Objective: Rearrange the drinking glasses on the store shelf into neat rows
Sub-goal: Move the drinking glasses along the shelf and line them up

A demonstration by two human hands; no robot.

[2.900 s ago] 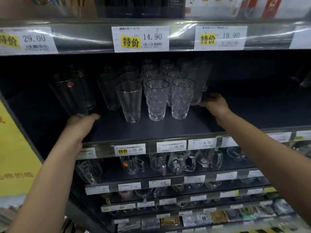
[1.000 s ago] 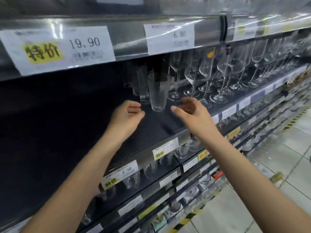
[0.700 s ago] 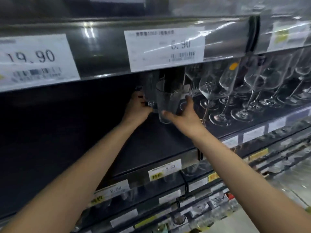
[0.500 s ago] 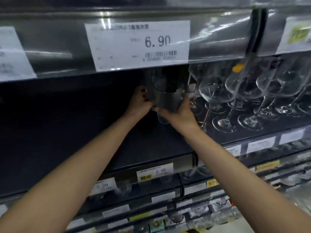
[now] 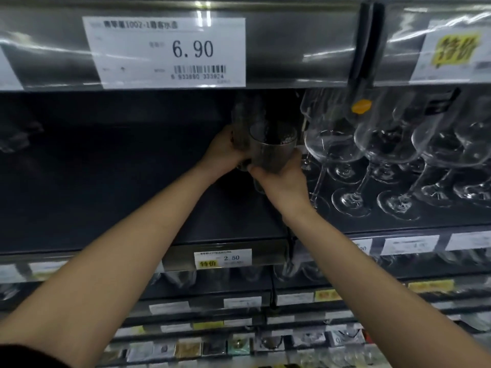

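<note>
Open a second earlier, both grips had clamped: the right hand (image 5: 283,181) on the front tumbler (image 5: 272,152), the left hand (image 5: 225,152) on the rear glass (image 5: 240,128). Realigning could probably begin.

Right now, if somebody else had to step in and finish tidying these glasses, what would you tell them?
Left hand: fingers wrapped round the back glass.
Right hand: grips the front glass low down, close beside the wine glasses.
Both glasses are at the right end of the dark shelf. I cannot tell whether they are lifted off it.
Done: no neat row shows here yet.
Left: probably set these two in line, taking care near the wine glass stems.
</note>
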